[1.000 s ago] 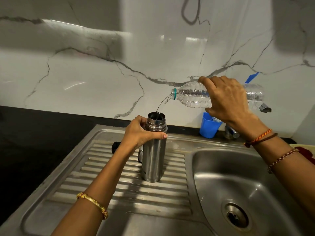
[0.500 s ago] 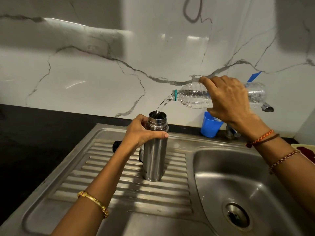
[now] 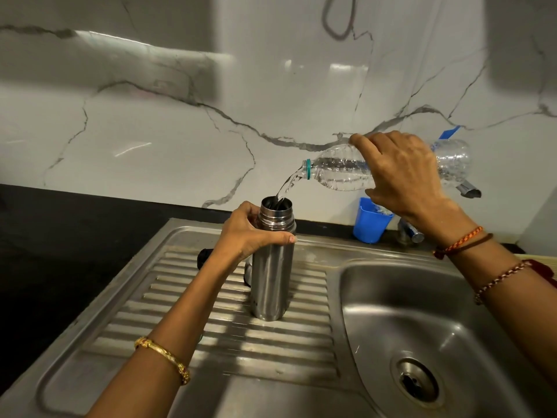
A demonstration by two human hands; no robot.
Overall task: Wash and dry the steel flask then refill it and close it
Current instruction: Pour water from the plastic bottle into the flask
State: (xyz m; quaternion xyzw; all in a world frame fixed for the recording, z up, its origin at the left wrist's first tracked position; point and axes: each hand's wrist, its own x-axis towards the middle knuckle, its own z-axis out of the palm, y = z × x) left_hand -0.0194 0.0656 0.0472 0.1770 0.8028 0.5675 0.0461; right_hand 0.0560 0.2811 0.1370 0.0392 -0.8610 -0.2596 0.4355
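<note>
Steel drainboard (image 3: 187, 300) carries the flask (image 3: 272, 273), upright, your left hand (image 3: 250, 233) wrapped round its neck. Right hand (image 3: 401, 173) grips the bottle (image 3: 340, 171); stream's thicker than a second ago, so refill's progressing, cap pending.

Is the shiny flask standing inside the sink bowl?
No, the steel flask stands upright on the ribbed draining board, left of the sink bowl.

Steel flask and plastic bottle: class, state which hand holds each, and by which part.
Left hand grips the steel flask just below its neck; right hand grips the plastic bottle around its middle.
</note>
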